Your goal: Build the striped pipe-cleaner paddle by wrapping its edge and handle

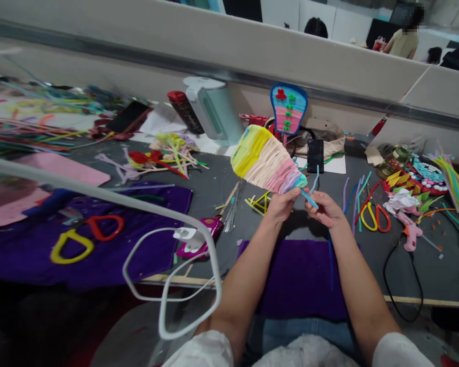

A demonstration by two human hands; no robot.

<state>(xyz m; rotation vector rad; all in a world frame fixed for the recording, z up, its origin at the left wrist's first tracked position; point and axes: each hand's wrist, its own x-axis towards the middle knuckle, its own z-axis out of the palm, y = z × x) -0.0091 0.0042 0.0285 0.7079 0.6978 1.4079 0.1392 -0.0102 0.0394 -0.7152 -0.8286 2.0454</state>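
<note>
A fan shape wrapped in pipe cleaners (270, 160), in bands of yellow, cream, pink, lilac and teal, is held up over the table, tilted to the left. My left hand (285, 205) is closed around its narrow lower end. At the light blue handle (309, 199), my right hand (326, 209) pinches a light blue pipe cleaner (317, 177), whose loose end sticks up above the fingers. Beneath my forearms lies a purple cloth (302, 280). Behind the held piece stands a similar finished-looking fan (289, 109), blue and pink with a red flower.
Scissors (375, 216) and a pink glue gun (410, 232) with a black cord lie right. Left are other scissors (72, 245), a power strip (214, 229) and a white cable (164, 204) looping across the foreground. A kettle (216, 109) stands at the back. People are beyond the partition.
</note>
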